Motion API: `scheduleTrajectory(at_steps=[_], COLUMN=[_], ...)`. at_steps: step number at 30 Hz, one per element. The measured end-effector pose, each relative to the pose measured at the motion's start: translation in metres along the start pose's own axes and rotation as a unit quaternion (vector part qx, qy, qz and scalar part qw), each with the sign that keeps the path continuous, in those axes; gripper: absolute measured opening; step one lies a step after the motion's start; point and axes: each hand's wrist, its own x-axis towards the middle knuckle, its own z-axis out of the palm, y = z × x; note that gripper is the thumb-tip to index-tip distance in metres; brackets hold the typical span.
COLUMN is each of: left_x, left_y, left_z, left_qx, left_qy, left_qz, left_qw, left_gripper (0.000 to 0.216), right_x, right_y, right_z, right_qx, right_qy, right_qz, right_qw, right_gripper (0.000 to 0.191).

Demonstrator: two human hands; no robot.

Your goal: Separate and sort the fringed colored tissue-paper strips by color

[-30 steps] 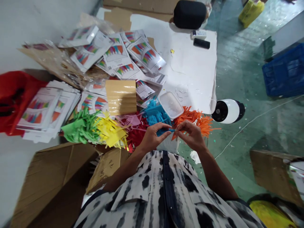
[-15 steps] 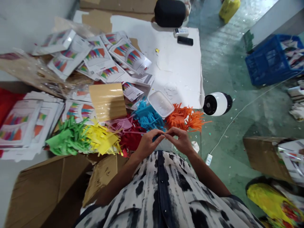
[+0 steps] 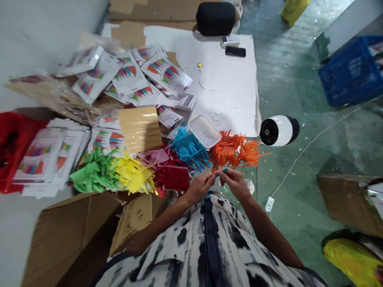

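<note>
My left hand (image 3: 201,186) and my right hand (image 3: 236,182) meet close in front of my patterned shirt, both pinching a small blue paper piece (image 3: 223,170) held between the fingertips. Just beyond the hands lie piles of fringed paper: blue (image 3: 188,147), orange (image 3: 235,149), dark red (image 3: 172,175), yellow (image 3: 133,175) and green (image 3: 92,175). A clear plastic tub (image 3: 205,131) rests between the blue and orange piles.
Printed packets (image 3: 143,79) and a stack of cards (image 3: 44,155) cover the left side, beside a white sheet (image 3: 230,87) carrying a phone (image 3: 235,51). A small white fan (image 3: 279,130), a blue crate (image 3: 353,75) and cardboard boxes (image 3: 74,235) stand around on the green floor.
The hands have dropped slightly closer to my body, still joined on the blue piece. The view has shifted a little.
</note>
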Motion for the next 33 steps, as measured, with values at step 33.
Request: scheduleTrajectory(at_steps=[33], left_x=[0.077], left_y=[-0.059], left_z=[0.043], left_qx=[0.275], left_qy=[0.053], left_qz=[0.138], left_qw=[0.95], left_gripper=[0.04], right_x=[0.056], right_y=[0.12], right_z=[-0.082], right_qx=[-0.535], right_qy=[0.232], right_qz=[-0.009], right_qw=[0.812], right_gripper=[0.038])
